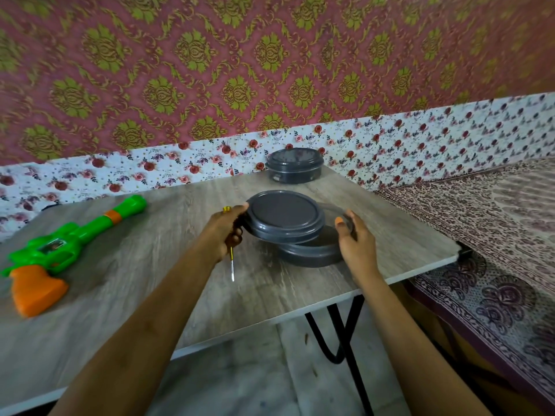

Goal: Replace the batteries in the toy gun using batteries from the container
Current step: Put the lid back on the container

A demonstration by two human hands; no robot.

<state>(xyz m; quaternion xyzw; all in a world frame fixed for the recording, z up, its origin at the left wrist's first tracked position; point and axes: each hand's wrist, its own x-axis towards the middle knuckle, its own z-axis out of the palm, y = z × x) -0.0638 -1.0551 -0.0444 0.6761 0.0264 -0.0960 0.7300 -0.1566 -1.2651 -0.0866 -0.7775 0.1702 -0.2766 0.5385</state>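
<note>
Mid-frame, the left hand [231, 229] holds the lid [285, 214] up; the right hand [354, 241] grips the box [309, 253]. Next, probably pick batteries out.

Your wood-grain counter [150, 265], toy gun [69, 244] lying at your left, grey container [309, 253] before you, second lidded container [294, 166] at the far edge.

The green toy gun [60, 244], with an orange grip and an orange band on its barrel, lies flat by the left edge of the table [135, 283], muzzle toward the far edge. A dark grey round container [309, 253] sits near the right edge. Its lid [285, 216] is held tilted above it, shifted left. A second, closed grey container [294, 166] stands at the far edge
</note>
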